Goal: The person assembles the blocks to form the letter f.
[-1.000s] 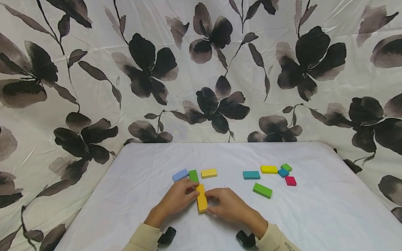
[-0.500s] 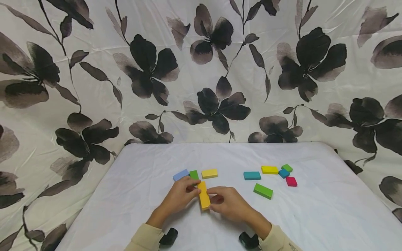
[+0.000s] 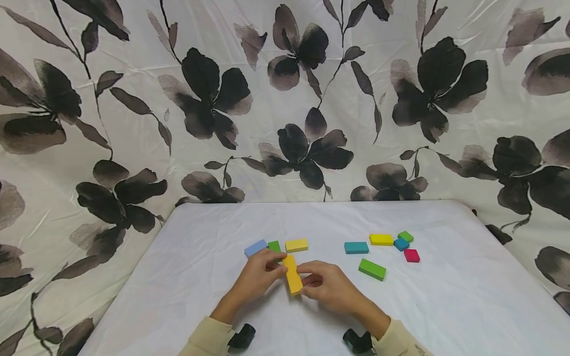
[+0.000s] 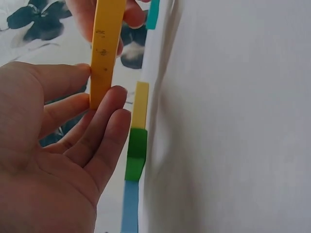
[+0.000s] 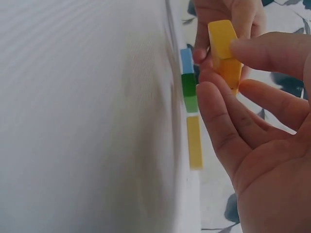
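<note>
Both hands hold one long orange-yellow block [image 3: 293, 282] between them, near the middle of the white table. In the head view my left hand [image 3: 256, 277] pinches its far end between thumb and fingers. My right hand [image 3: 327, 287] grips the nearer end from the right side. The left wrist view shows small dark marks on one face of the block [image 4: 104, 48], with the left thumb and fingertips at its lower end. The right thumb presses near the block's bright end in the right wrist view. Just beyond the left fingers lies a green block [image 3: 273, 245], partly hidden.
A light blue block [image 3: 256, 248] and a pale yellow block [image 3: 296, 245] lie beside the green one. Further right are a teal block [image 3: 356, 247], a yellow block [image 3: 381, 240], a green block [image 3: 372, 269], a small blue block [image 3: 401, 244], a small green piece [image 3: 405, 236] and a red piece [image 3: 411, 255].
Both hands have shifted slightly to the right and away with the orange-yellow block, which now slants a little more. The other blocks lie as before.
</note>
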The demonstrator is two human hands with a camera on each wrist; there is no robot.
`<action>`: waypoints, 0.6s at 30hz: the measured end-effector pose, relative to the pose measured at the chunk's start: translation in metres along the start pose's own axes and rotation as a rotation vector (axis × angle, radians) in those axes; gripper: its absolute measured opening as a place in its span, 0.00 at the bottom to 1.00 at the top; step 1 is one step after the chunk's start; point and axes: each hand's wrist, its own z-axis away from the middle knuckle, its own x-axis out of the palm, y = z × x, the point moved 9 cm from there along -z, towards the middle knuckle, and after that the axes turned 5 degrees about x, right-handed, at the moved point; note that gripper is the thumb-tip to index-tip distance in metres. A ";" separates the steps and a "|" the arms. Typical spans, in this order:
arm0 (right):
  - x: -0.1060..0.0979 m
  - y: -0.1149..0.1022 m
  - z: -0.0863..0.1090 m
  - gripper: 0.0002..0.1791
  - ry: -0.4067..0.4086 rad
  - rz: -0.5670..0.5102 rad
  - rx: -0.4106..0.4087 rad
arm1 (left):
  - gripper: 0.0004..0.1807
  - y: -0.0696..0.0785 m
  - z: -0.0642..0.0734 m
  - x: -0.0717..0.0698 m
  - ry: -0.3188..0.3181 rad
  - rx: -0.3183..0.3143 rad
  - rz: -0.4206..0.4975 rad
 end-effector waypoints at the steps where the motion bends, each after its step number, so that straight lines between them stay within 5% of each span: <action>1: -0.002 0.000 0.001 0.23 0.002 -0.003 0.002 | 0.20 0.001 -0.001 0.001 0.002 0.001 0.001; 18: -0.027 0.016 0.018 0.24 0.045 -0.055 0.070 | 0.20 0.018 -0.015 0.022 0.017 0.005 0.043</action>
